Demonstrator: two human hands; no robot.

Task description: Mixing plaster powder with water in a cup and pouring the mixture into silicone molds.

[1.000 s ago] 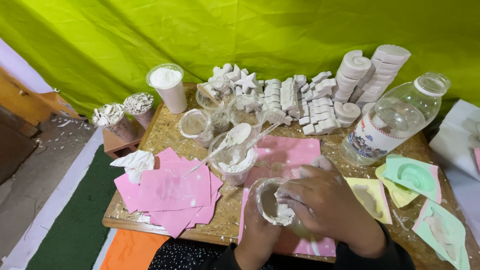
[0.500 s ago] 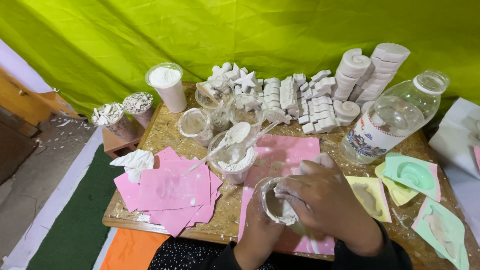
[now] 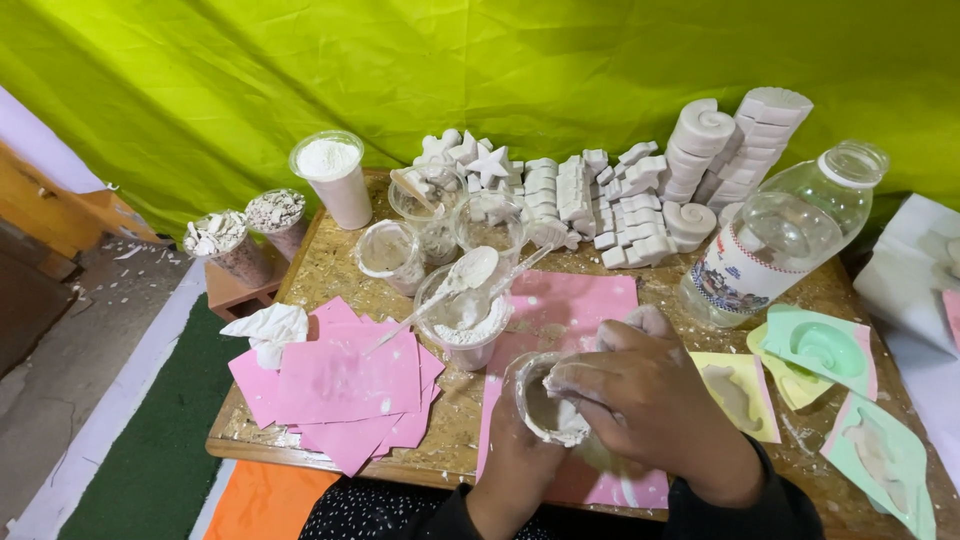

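Right fingers point(image 3: 585, 378) curled into plaster-smeared cup point(image 3: 535, 400), pressing inside, left hand point(image 3: 515, 450) gripping cup from below

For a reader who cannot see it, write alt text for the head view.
Two hands, left hand and right hand, work grey paste in a small cup over pink sheets on a wooden table, beside white plaster casts.
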